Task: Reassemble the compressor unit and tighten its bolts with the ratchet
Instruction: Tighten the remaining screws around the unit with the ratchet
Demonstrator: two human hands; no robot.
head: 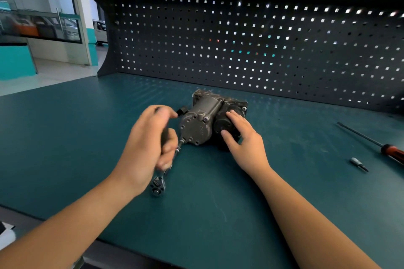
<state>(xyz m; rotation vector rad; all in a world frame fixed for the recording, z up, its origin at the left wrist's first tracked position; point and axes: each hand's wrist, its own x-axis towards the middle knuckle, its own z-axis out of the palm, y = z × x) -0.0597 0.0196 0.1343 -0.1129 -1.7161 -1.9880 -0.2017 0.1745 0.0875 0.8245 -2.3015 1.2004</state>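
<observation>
The grey metal compressor unit (203, 120) lies on the green bench mat (207, 203), its round end cover with bolt holes facing me. My left hand (150, 146) grips the dark handle of the ratchet (158, 184), whose chrome head sits near me on the mat. A thin extension runs from the ratchet up to a bolt at the cover's lower left edge. My right hand (242, 140) rests on the black cylindrical part at the unit's right side, fingers spread and thumb against its face.
A screwdriver with an orange and black handle (384, 148) lies at the right edge of the mat. A small loose bit (358, 164) lies just in front of it. A dark pegboard (262, 50) stands behind the unit.
</observation>
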